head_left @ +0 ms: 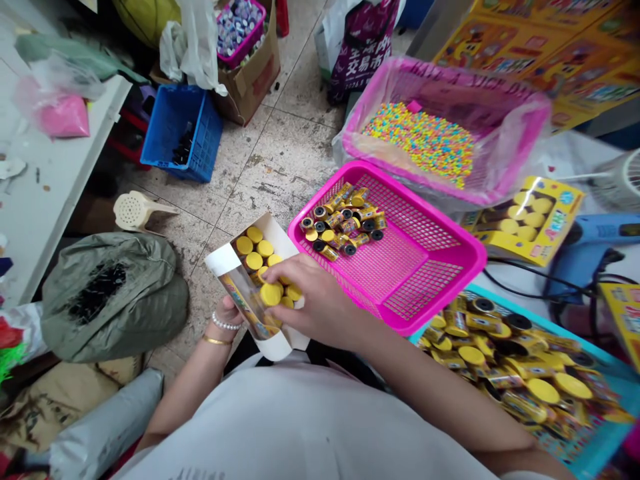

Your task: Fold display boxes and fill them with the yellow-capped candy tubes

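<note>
My left hand (229,312) grips an open cardboard display box (269,233) from its left side, and much of that hand is hidden behind it. Rows of small tubes with round yellow caps (254,235) fill the box, caps up. Over the box's right part, my right hand (313,300) pinches one yellow-capped tube (271,294) between thumb and fingers. Whether this tube touches the others below I cannot tell. Just beyond the box, a pink basket (430,263) holds a loose pile of yellow tubes with black ends (345,223).
A lined pink basket (520,160) of colourful beads stands behind. At right are a blue tray (595,437) heaped with tubes, a filled yellow box (545,233) and a blue heat gun (585,247). On the floor are a blue crate (207,133), a stool (137,210) and a sack (155,293).
</note>
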### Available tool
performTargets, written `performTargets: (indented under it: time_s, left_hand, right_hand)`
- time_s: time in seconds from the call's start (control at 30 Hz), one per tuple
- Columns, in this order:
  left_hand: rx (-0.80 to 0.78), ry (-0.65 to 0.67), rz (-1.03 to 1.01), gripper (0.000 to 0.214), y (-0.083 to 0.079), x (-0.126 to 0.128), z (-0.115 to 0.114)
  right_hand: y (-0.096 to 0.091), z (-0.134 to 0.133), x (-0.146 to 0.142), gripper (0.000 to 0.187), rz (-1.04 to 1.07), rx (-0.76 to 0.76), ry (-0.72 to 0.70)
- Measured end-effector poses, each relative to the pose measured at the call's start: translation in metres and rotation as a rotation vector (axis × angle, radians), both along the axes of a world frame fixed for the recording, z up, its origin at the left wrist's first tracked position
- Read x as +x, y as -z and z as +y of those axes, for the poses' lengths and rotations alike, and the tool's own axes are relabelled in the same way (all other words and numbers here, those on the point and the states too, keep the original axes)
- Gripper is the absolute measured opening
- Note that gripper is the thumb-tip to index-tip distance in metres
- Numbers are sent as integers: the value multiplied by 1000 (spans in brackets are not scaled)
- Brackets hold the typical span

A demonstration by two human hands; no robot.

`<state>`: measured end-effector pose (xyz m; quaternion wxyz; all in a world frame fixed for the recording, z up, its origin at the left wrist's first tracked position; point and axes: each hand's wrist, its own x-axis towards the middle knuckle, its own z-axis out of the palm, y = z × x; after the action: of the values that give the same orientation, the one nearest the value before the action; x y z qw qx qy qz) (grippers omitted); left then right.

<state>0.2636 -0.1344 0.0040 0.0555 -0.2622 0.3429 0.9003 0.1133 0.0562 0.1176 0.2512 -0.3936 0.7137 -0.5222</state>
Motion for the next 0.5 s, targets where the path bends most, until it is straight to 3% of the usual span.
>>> performTargets:
  time_s: [0.1,0.13,0.2,0.27,0.33,0.4,0.5]
  left_hand:
    - [-3,7,60,70,-8,-5,1]
    - [-8,16,72,71,-11,-6,2]
    - [-12,41,76,73,-17,-9,1]
    - [-1,64,62,72,-18,-11,0]
    - [12,62,60,69,-16,-10,-1]
    - [20,51,59,64,-10,-8,-3]
    - [43,30,-18,69,-3,-4,-5]
  right_hand:
    - [2,4,0,26,101,-8,-150]
    - [6,8,-3,26,94,-30,-142]
    - [19,19,-15,19,86,-4,40]
    - [44,33,-30,20,149,281,319]
    - [75,45,-43,28,240,746,452]
    - [106,52,-49,36,262,1038,376]
    - [140,60,-41,32,236,1084,269]
